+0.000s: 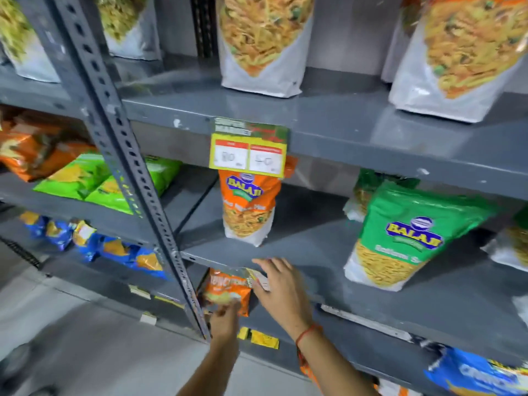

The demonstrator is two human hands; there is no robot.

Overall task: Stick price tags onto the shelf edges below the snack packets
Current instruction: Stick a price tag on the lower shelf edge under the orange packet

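Shelving: a grey steel rack (357, 132) with a slotted upright (120, 155) running down the left of centre; three shelf levels show, each with snack packets.
Upper shelf edge: already carries one yellow and green price tag (248, 151), hanging below a white packet and just above an orange Balaji packet (248, 207).
Middle shelf edge: the front lip (285, 278) runs from the upright down toward the right; this stretch, under the orange Balaji packet, is where the hands work.
Green packet: a green Balaji packet (400, 238) stands further right on the same shelf, with no tag visible below it.
Right hand: the right hand (281, 284) lies flat and spread against the middle lip, fingers pointing up and left, pressing on a new price tag (258, 280) whose corner peeks out at its left side; not closed round anything.
Left hand: the left hand (225, 318) sits lower and to the left, fingers drawn together near the bottom of a small orange packet (225, 290); blur hides whether it grips anything.
Key relation: the tag's long axis follows the lip, and the right hand is directly on it, so it is the nearer one for smoothing along the edge, probably rightward.
Lower shelf: another yellow tag (261, 338) is fixed on the edge beneath.
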